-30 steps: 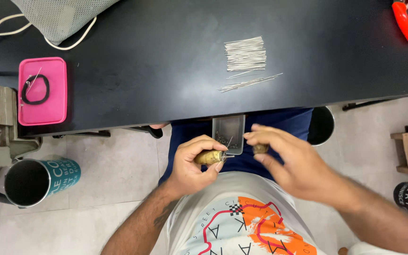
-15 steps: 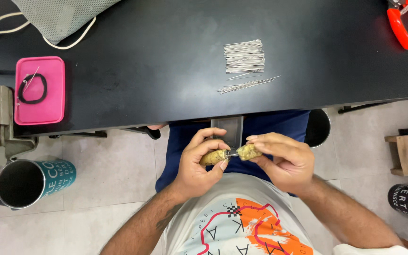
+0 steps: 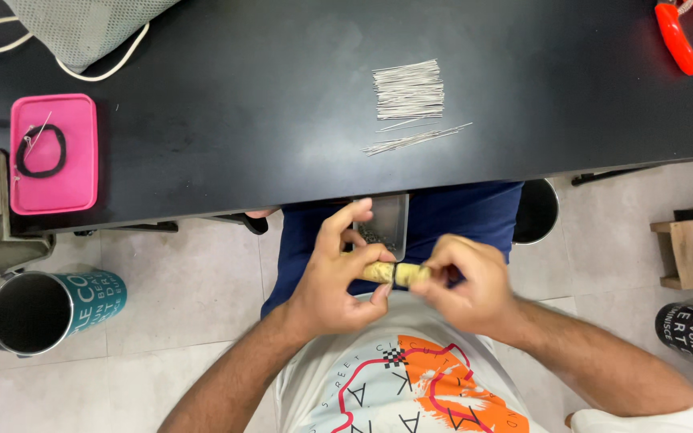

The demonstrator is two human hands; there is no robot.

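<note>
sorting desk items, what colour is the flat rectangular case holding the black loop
Pink; the flat rectangular case shows best in the head view.

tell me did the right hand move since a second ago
Yes. The right hand drew in toward the left hand, closer below the small metal tray.

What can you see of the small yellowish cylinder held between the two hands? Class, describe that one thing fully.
The yellowish cylinder is short and stubby, pale tan with a mottled surface, perhaps cork or wood. A thin dark band rings its middle. It lies level, crosswise, over the person's lap, below the black table's edge. The left hand pinches one end, the right hand covers the other, so both ends are hidden. The right hand is blurred.
</note>
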